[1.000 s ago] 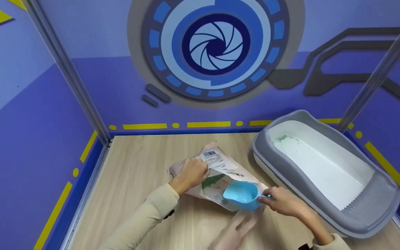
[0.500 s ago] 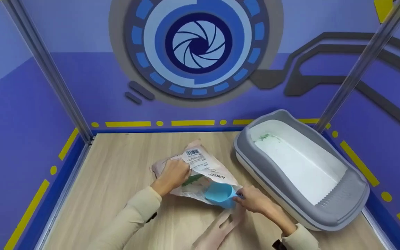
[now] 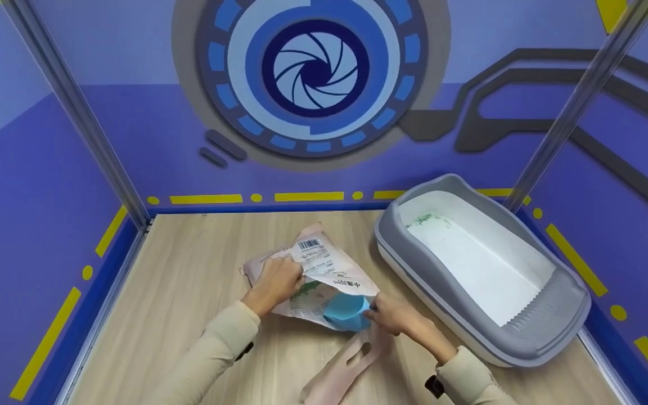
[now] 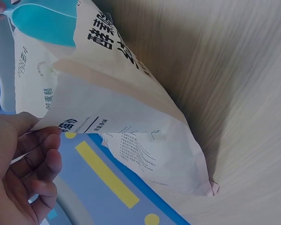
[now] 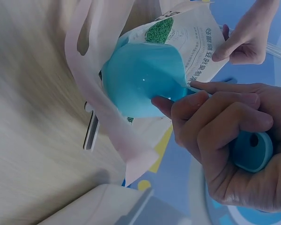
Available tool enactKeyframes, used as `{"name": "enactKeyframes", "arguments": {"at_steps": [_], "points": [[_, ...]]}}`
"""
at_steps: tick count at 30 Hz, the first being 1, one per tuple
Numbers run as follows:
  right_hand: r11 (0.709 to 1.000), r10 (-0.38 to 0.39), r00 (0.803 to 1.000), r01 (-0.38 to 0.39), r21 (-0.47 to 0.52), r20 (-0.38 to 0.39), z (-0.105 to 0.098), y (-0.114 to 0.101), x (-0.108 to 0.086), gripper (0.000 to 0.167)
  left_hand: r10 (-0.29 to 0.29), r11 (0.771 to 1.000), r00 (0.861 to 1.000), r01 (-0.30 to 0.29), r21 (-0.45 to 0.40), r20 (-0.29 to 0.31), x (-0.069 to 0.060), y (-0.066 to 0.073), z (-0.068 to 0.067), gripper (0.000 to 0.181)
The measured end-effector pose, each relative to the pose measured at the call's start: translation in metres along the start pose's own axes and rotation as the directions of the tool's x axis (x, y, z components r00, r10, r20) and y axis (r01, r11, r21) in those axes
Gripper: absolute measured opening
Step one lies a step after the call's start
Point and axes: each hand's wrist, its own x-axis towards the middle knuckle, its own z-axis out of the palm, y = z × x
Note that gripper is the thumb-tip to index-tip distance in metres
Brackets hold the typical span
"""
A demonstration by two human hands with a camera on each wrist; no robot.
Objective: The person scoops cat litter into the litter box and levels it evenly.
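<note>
A pale cat litter bag (image 3: pixel 324 264) printed with a barcode and a picture of green pellets lies on the table. My left hand (image 3: pixel 276 281) pinches the bag's edge and lifts it; in the left wrist view, thumb and forefinger hold the paper. My right hand (image 3: pixel 394 315) grips the handle of a light blue scoop (image 3: pixel 343 308). The scoop's bowl sits at the bag's open mouth, partly behind the paper in the left wrist view (image 4: pixel 44 21). From the right wrist view, the bowl's outside (image 5: pixel 140 77) shows; its contents are hidden there.
A grey-and-white litter box (image 3: pixel 403 253) stands on the right of the wooden table (image 3: pixel 189 247), with some green bits (image 3: pixel 428 219) at its far end. A pink strip with a handle slot (image 3: pixel 338 368) extends from the bag's mouth toward me. Purple walls enclose the table.
The scoop has moved left and deeper into the bag's mouth with my right hand. My left hand keeps its hold on the bag. The head view has swung right.
</note>
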Motion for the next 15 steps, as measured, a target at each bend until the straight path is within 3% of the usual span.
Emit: {"name": "enactKeyframes", "arguments": {"at_steps": [7,11,15], "points": [[0.999,0.029,0.991,-0.035,-0.041,-0.13,0.013,-0.002,0.009,0.038,-0.012,1.0,1.0,0.012,-0.001,0.025,-0.002,0.0,0.002,0.026],[1.0,0.002,0.977,-0.007,-0.024,-0.212,0.021,0.0,0.016,0.039,0.028,0.998,0.998,-0.025,0.052,-0.056,0.0,-0.001,0.003,0.029],[0.999,-0.047,0.976,0.048,0.003,-0.215,0.022,0.001,0.022,0.039,0.065,0.992,0.987,-0.049,0.114,-0.148,0.006,-0.002,0.0,0.028]]}}
